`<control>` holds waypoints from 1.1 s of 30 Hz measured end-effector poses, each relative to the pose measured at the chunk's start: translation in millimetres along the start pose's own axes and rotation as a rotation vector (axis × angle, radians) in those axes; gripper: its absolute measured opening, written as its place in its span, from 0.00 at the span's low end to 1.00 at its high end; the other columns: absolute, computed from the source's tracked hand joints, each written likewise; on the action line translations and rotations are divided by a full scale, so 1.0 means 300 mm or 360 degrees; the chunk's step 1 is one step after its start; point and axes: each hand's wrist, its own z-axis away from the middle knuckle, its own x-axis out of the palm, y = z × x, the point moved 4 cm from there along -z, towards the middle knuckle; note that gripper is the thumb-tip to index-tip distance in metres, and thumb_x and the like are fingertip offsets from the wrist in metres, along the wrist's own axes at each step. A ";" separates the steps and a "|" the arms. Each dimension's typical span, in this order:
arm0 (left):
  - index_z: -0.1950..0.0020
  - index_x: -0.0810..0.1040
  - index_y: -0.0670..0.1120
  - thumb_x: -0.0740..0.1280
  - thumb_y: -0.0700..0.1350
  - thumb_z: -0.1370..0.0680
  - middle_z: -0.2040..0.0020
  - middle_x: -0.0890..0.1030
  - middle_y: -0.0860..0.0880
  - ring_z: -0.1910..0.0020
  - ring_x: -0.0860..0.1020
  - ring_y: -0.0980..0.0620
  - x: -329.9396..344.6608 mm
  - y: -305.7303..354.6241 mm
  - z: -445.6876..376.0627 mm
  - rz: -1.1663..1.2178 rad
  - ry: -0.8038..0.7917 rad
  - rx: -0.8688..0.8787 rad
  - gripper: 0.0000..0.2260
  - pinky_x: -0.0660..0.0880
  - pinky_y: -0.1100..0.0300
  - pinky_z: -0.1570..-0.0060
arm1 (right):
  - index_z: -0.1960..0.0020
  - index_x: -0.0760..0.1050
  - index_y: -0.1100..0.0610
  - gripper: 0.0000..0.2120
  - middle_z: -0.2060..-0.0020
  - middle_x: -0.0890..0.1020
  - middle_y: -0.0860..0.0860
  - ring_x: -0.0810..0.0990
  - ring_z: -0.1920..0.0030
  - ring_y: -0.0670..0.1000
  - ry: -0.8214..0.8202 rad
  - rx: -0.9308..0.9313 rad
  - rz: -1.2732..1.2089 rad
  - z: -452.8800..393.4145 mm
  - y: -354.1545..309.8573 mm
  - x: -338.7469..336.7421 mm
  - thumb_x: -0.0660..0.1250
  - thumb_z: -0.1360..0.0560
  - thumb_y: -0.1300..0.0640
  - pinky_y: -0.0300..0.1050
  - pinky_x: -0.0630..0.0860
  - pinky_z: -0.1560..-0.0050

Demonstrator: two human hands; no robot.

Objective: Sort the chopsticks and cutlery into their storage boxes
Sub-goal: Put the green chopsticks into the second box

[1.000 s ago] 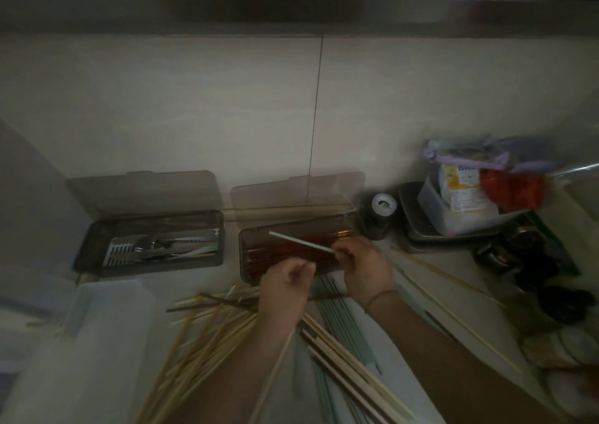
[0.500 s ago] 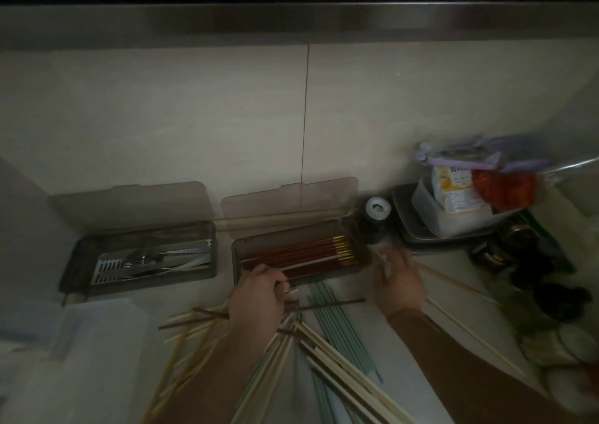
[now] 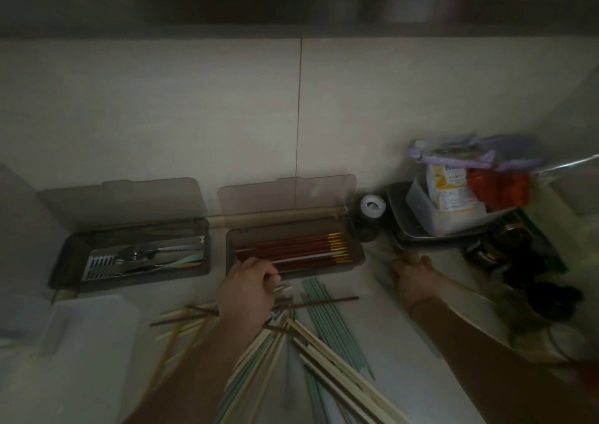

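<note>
Wooden and pale-green sticks fan out under the left hand [image 3: 248,289], which sits at the near rim of the chopstick box [image 3: 293,271], fingers curled; it seems to pinch something thin at the fingertips, but dim light and blur leave that unsure. Right hand [image 3: 410,277] lies flat on the desk [image 3: 372,352] just right of the box, fingers fairly straight, near a thin pale stick [image 3: 466,289] running off to the right; whether it touches that stick I cannot tell. Red chopsticks with gold ends [image 3: 301,249] lie lengthwise in the box, all pointing one way, probably so like sorts stack with like. To the left, apart from it, the cutlery box [image 3: 129,255] holds metal pieces on a slotted insert; both lids stand open against the wall, leaving access from above. Loose pile [image 3: 291,342] lies nearest the body, crossed and unsorted: pale wood, green, a few dark brown sticks. Judging by that heap, most sorting is yet to do. Far right, a clear tub [image 3: 437,206] on a metal tray carries a yellow-and-white carton [image 3: 449,183]; its print is too blurred to read. Small dark jar [image 3: 371,216] stands between box and tray.
</note>
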 end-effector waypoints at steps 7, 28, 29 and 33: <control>0.44 0.80 0.51 0.67 0.53 0.26 0.42 0.76 0.49 0.46 0.72 0.46 -0.054 -0.081 0.053 -0.0029 0.0406 -0.0035 0.13 0.73 0.53 0.48 | 0.53 0.77 0.59 0.12 0.59 0.80 0.60 0.77 0.56 0.63 0.0373 0.0077 -0.0310 0.081 -0.003 -0.054 0.60 0.24 0.52 0.48 0.72 0.60; 0.50 0.84 0.42 0.68 0.47 0.22 0.51 0.81 0.46 0.53 0.77 0.47 -0.041 -0.156 0.041 0.0376 0.0180 -0.0476 0.10 0.68 0.61 0.55 | 0.48 0.79 0.55 0.14 0.50 0.81 0.53 0.76 0.47 0.59 0.0766 -0.0260 -0.0932 0.134 -0.256 -0.073 0.58 0.25 0.53 0.52 0.68 0.42; 0.50 0.84 0.42 0.68 0.47 0.21 0.51 0.81 0.46 0.53 0.77 0.47 -0.041 -0.157 0.042 0.0394 0.0176 -0.0479 0.10 0.67 0.61 0.55 | 0.48 0.79 0.55 0.15 0.50 0.81 0.53 0.75 0.47 0.59 0.0809 -0.0112 -0.0867 0.180 -0.197 -0.055 0.57 0.25 0.51 0.53 0.69 0.45; 0.51 0.84 0.42 0.69 0.46 0.22 0.52 0.82 0.44 0.55 0.77 0.46 -0.035 -0.163 0.034 0.0443 0.0182 -0.0478 0.09 0.70 0.59 0.54 | 0.53 0.82 0.56 0.20 0.52 0.82 0.56 0.75 0.52 0.62 0.0836 0.0144 -0.0545 0.343 0.032 0.030 0.56 0.27 0.46 0.53 0.70 0.54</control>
